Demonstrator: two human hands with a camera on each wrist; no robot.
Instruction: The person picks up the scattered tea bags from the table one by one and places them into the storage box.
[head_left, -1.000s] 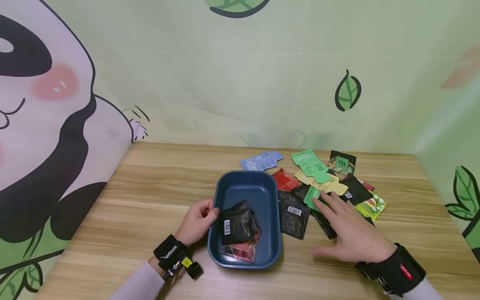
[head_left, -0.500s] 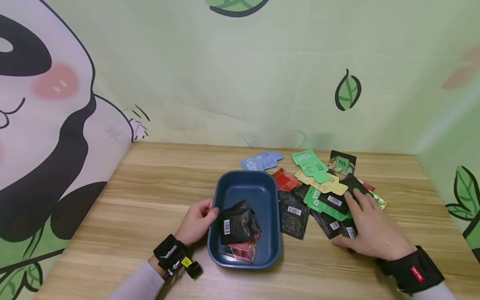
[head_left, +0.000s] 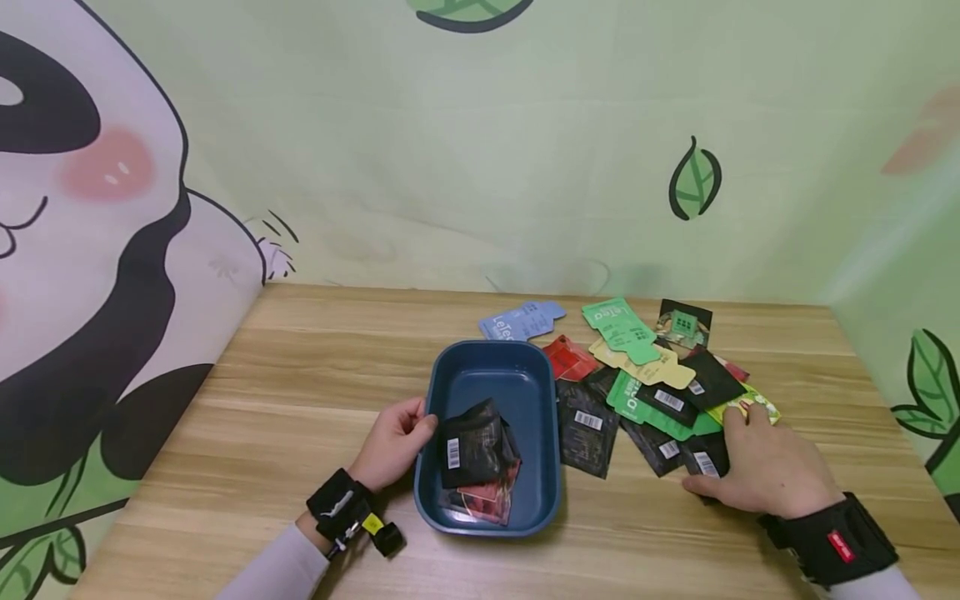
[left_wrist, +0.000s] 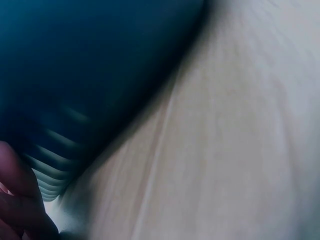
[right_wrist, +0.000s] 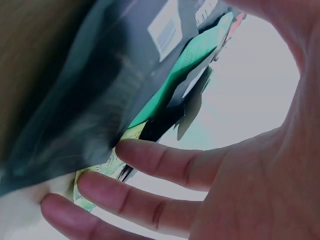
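My left hand grips the left rim of a blue plastic tub, thumb over the edge. A black sachet and red sachets lie in the tub's near half. At the right, my right hand spreads around another black sachet with a barcode label. Its thumb is at the near left edge, its fingers at the far right. In the right wrist view, the fingertips meet the edge of this sachet. A yellow-green sachet lies partly behind the fingers.
Right of the tub spreads an overlapping pile: green packets, a cream packet, a red packet and several black sachets. Blue packets lie behind the tub. A printed backdrop rises behind the wooden table.
My right hand has moved right and nearer over the pile, from the green packets to the black sachet at its near right. My left hand and the tub have stayed in place.
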